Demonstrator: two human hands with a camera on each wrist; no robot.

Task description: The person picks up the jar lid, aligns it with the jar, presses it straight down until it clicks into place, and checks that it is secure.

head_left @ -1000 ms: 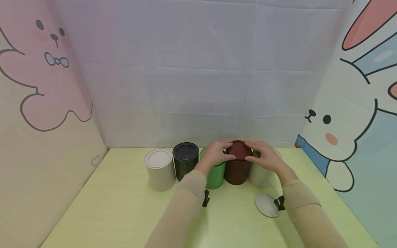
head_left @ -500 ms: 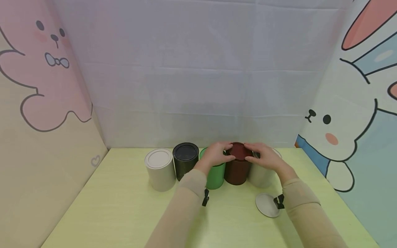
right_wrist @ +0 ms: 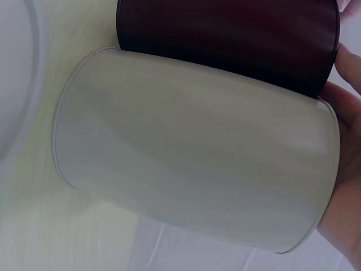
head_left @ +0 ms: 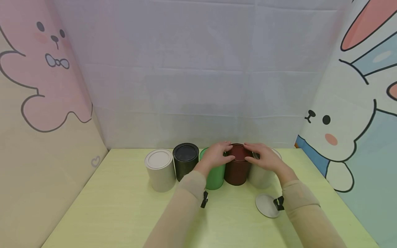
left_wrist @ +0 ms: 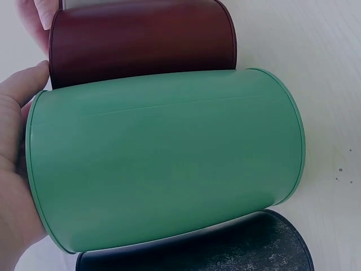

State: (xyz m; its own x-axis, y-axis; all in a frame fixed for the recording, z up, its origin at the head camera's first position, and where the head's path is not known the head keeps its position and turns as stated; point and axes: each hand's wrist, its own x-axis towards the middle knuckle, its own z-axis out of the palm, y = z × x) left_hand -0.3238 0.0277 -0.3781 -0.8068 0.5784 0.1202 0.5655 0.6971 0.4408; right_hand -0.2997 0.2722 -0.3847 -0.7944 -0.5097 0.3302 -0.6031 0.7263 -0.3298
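A dark red can (head_left: 237, 170) stands in a row of cans at the back of the yellow-green table (head_left: 124, 213). My left hand (head_left: 218, 155) and right hand (head_left: 261, 156) both grip its dark red lid (head_left: 239, 151) at the rim, fingers curled from either side. The green can (head_left: 216, 177) is under my left wrist and fills the left wrist view (left_wrist: 163, 164), with the red can (left_wrist: 141, 42) beyond it. A cream can (head_left: 262, 177) stands under my right wrist; it fills the right wrist view (right_wrist: 197, 169), beside the red can (right_wrist: 225, 36).
A black can (head_left: 185, 160) and a lidded white can (head_left: 159, 168) stand at the left of the row. A loose pale lid (head_left: 266, 205) lies on the table by my right sleeve. Cloth and cartoon panels wall in three sides.
Both hands and the red lid have sunk slightly onto the red can. The other cans and the loose lid have not moved.
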